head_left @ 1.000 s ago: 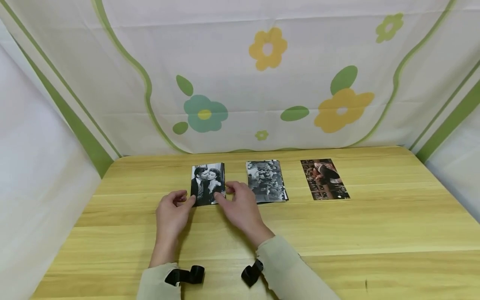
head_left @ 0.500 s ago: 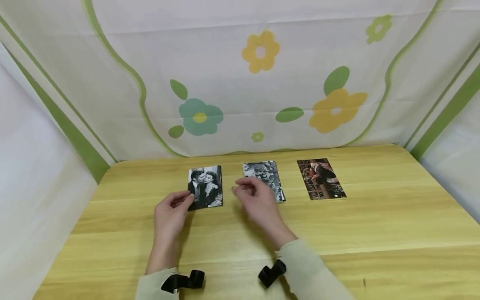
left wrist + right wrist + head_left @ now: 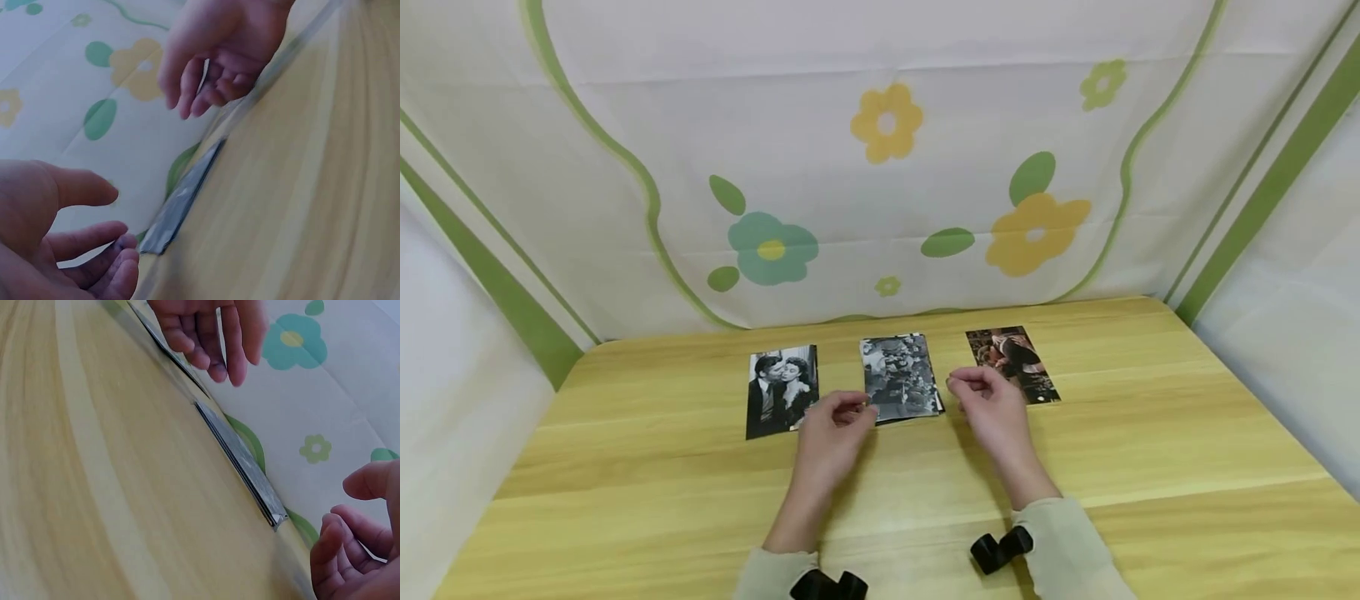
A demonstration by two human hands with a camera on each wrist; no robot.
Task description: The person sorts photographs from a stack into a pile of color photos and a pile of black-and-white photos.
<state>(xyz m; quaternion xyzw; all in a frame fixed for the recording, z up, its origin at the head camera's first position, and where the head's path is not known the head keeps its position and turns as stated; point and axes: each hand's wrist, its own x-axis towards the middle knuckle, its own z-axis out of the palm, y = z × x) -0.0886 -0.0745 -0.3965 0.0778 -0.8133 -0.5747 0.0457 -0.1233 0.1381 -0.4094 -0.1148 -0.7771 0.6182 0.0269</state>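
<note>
Three sets of photo cards lie in a row on the table. On the left is a stack topped by a black-and-white couple card (image 3: 781,387). The middle stack (image 3: 901,377) shows a grey crowd scene, its cards slightly uneven at the edges. A dark colour photo card (image 3: 1011,358) lies on the right. My left hand (image 3: 833,433) is at the middle stack's lower left corner, thumb and fingers apart in the left wrist view (image 3: 69,231). Off the stack's right side, my right hand (image 3: 996,417) hovers with loosely bent fingers, partly covering the colour card. Neither hand holds anything.
The wooden table (image 3: 662,508) ends at the back against a white cloth (image 3: 820,167) printed with flowers. White cloth walls also stand at both sides. A black wrist strap (image 3: 1002,550) is on each sleeve.
My left hand has left the couple-card stack and moved right to the middle stack. My right hand has moved right, past the middle stack. The head view has shifted.
</note>
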